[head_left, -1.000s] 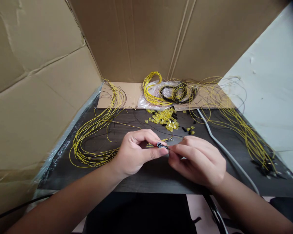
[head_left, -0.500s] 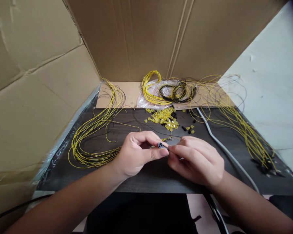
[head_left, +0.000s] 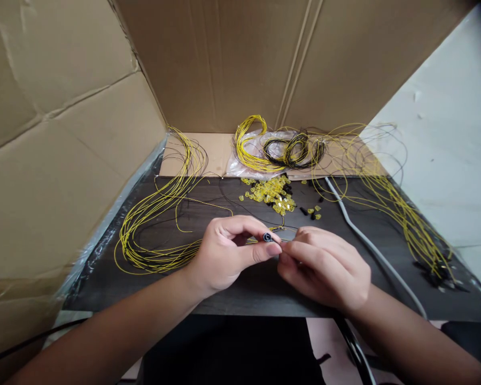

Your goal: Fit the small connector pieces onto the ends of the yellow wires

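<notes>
Bag: clear plastic bag (head_left: 240, 168) at the table's back edge, holding coiled yellow and black wires (head_left: 282, 149)
Left hand: left hand (head_left: 224, 254) pinches a small black round connector (head_left: 267, 237) between thumb and forefinger, above the dark table (head_left: 244, 289)
Right hand: right hand (head_left: 324, 267) curled, fingertips pinched right beside the connector; what they grip is too small to tell
Materials: glossy loose yellow wire loops (head_left: 152, 230) at left; heap of small yellow plastic pieces (head_left: 270, 192) behind the hands; smooth grey cable (head_left: 369, 246) at right; creased cardboard walls (head_left: 64, 133)
</notes>
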`<state>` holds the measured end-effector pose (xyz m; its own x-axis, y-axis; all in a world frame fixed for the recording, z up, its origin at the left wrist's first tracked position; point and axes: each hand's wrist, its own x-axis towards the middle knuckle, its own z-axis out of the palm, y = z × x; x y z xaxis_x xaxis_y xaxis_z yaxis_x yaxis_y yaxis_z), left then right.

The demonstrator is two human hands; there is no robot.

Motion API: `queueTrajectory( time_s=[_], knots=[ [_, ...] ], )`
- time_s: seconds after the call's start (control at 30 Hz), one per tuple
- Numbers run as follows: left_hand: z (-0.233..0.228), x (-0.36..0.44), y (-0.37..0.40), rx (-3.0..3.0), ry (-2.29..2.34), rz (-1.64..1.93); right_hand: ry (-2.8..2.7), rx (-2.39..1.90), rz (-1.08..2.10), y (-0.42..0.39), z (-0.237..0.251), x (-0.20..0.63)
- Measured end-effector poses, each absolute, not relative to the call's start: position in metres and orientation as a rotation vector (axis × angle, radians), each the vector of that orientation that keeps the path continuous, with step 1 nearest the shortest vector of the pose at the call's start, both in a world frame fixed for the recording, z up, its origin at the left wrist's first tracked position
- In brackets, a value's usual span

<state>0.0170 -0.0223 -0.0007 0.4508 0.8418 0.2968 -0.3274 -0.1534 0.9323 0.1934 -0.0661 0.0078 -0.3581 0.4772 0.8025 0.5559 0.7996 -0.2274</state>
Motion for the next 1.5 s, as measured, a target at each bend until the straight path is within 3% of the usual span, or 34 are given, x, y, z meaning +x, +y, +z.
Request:
queueTrajectory(
  time_s=[0.73, 1.5],
  knots=[
    [-0.002, 0.013, -0.022, 1.488, 0.405, 1.196, -1.944, -0.757, 0.090, -0.063, 0.017, 0.196],
    [0.000, 0.017, -0.022, 1.389, 0.460, 1.241, -1.907, -0.806, -0.089, -0.066, 0.004, 0.188]
  ],
)
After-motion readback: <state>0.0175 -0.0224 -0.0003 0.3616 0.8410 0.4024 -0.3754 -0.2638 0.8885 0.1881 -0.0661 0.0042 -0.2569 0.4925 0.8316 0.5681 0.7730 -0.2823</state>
